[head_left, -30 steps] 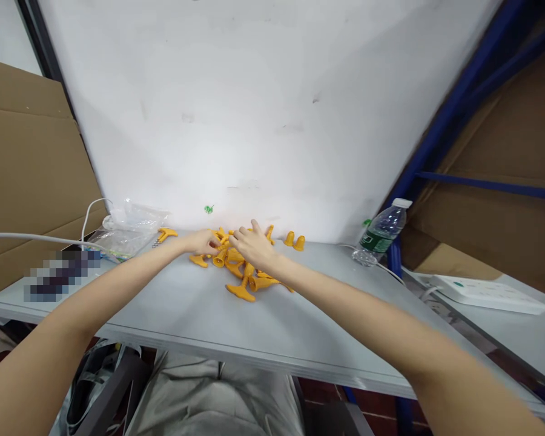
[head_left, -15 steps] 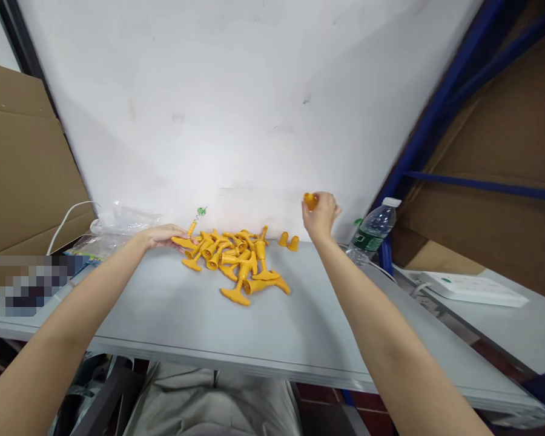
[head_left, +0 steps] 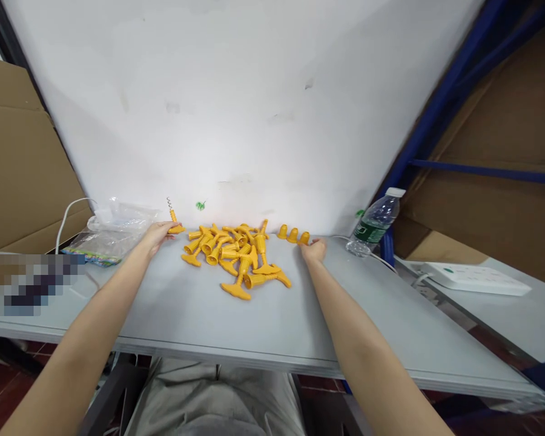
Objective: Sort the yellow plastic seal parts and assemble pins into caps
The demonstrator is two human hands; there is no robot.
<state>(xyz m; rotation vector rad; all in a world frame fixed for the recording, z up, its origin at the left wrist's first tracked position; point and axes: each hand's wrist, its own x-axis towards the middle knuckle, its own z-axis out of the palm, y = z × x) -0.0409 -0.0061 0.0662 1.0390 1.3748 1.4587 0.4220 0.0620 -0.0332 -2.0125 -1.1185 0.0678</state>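
Note:
My left hand [head_left: 157, 236] is closed on the handle of a yellow corkscrew [head_left: 176, 229], whose metal spiral points up, left of the pile. At the right, my right hand [head_left: 315, 249] has its fingers around a yellow bell-shaped cap [head_left: 304, 237] low at the table's back. Two matching caps, one cap [head_left: 283, 231] and another cap [head_left: 293, 235], stand in a row beside it. Between my hands lies a heap of yellow T-handled corkscrews [head_left: 229, 251], many with their bell-shaped caps on.
Clear plastic bags [head_left: 118, 227] lie at the back left near a cardboard box [head_left: 22, 145]. A water bottle [head_left: 376, 223] leans at the right by the blue rack post. Farther right is a white power strip [head_left: 476, 278]. A white wall rises behind the table [head_left: 181, 321].
My right hand has come down from the air with the cap, to the end of the cap row. My left hand has moved left, away from the pile, with the corkscrew.

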